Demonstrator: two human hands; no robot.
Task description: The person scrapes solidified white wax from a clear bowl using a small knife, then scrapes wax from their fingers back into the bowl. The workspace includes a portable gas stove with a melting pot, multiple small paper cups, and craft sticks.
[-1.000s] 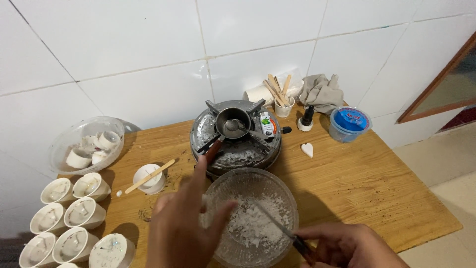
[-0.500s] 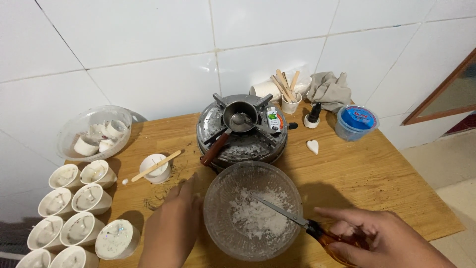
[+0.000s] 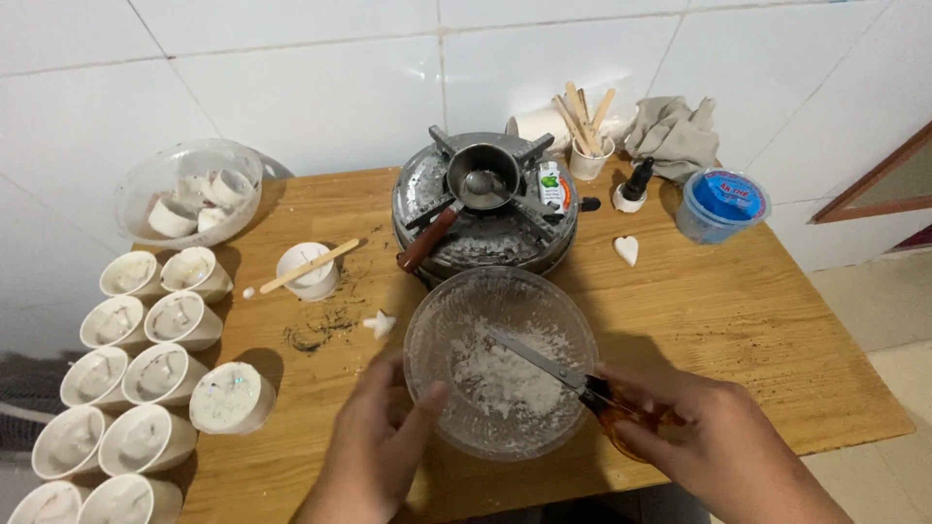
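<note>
A clear glass bowl (image 3: 500,291) with white flaky wax in it stands on the wooden table (image 3: 738,320), in front of a small round stove. My left hand (image 3: 383,437) rests against the bowl's near left rim, thumb on the edge, holding nothing. My right hand (image 3: 714,442) grips orange-handled scissors (image 3: 558,374); their shut blades reach over the bowl's right rim and point into the wax.
On the stove (image 3: 485,228) sits a little metal pot with a brown handle (image 3: 481,184). Several white cups (image 3: 146,374) line the left side, with a bowl of cups (image 3: 189,194) behind. A blue tub (image 3: 723,204), stick holder (image 3: 587,146) and heart shape (image 3: 626,249) lie at the right.
My left hand came down from above the bowl to its left rim. The scissors stay in my right hand, blades still over the wax. The view has shifted slightly.
</note>
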